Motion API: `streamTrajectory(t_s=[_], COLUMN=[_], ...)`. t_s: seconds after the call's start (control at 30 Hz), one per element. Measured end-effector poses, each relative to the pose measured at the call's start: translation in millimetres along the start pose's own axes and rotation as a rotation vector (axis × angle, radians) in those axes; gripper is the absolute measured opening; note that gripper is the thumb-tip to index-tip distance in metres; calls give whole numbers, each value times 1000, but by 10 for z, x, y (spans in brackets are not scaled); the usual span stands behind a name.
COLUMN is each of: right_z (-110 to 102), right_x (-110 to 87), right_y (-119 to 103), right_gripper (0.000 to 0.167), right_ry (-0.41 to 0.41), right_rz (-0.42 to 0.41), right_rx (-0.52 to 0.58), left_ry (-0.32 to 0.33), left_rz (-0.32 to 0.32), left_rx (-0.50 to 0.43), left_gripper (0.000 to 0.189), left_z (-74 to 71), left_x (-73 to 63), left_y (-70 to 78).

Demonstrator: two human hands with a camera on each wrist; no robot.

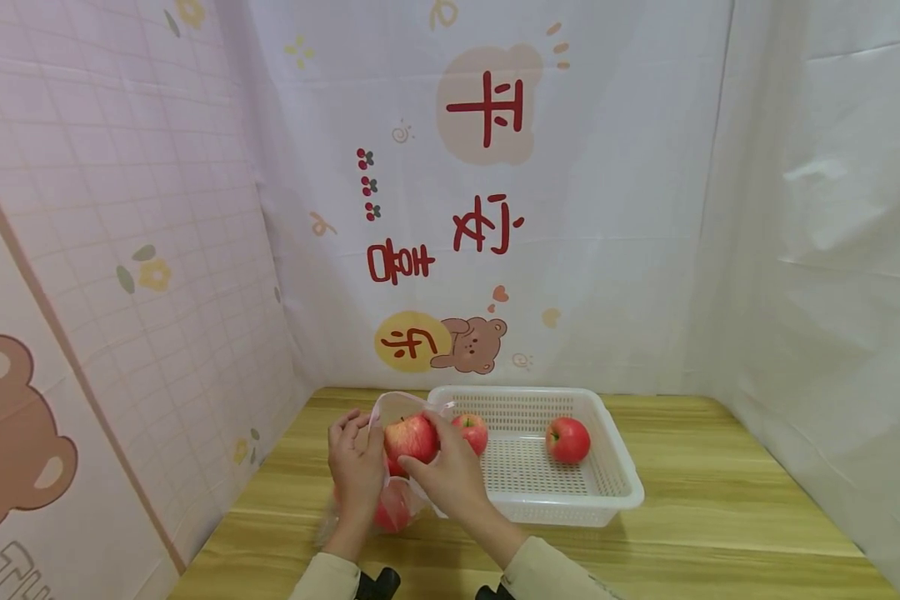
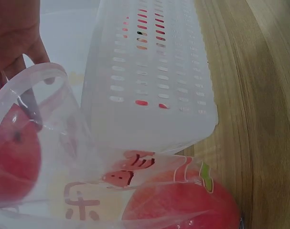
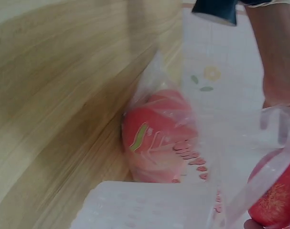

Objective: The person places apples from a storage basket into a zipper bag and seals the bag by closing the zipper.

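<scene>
A clear plastic bag (image 2: pixel 73 124) with a printed pattern is spread at its mouth, where my left hand (image 1: pixel 356 467) holds the rim. My right hand (image 1: pixel 453 475) grips a red apple (image 1: pixel 410 437) at the top of the bag, thumb on the near side and fingers over the far side. Lower in the bag, red apples (image 3: pixel 159 138) show through the film, resting on the table beside the basket. The left wrist view also shows a bagged apple (image 2: pixel 183 205) close to the basket's corner.
A white slotted plastic basket (image 1: pixel 622 467) stands right of the bag. It holds one apple (image 1: pixel 471 433) at its left end and another apple (image 1: pixel 567 440) at its right. The wooden table (image 1: pixel 720 500) meets printed cloth walls (image 1: pixel 607 250) at the back and sides.
</scene>
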State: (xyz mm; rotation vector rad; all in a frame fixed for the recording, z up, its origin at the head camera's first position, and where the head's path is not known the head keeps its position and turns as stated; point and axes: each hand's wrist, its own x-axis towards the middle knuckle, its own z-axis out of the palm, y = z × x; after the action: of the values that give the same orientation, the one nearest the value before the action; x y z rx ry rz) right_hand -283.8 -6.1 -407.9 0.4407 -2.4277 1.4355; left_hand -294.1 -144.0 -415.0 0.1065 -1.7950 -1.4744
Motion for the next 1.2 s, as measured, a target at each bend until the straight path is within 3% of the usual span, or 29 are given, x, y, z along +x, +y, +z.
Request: streamTrajectory(t_s=[0.23, 0.4, 0.63, 0.83, 1.2], right_z=[80, 128, 133, 80, -25], right_x=[64, 124, 202, 182, 159], right_y=[72, 117, 172, 159, 204], right_gripper=[75, 74, 78, 62, 45], right_ry=[-9, -35, -75, -87, 37], right_rz=[-6, -26, -44, -30, -188], right_rx=[-134, -168, -134, -69, -6], left_ry=[1, 2, 9, 29, 30], left_rz=[6, 13, 12, 17, 3], left_rx=[-4, -17, -7, -10, -1], left_gripper=[21, 17, 17, 14, 14], left_z=[7, 26, 39, 39, 22], left_x=[-13, -8, -4, 15, 31], left_y=[15, 9, -5, -5, -14])
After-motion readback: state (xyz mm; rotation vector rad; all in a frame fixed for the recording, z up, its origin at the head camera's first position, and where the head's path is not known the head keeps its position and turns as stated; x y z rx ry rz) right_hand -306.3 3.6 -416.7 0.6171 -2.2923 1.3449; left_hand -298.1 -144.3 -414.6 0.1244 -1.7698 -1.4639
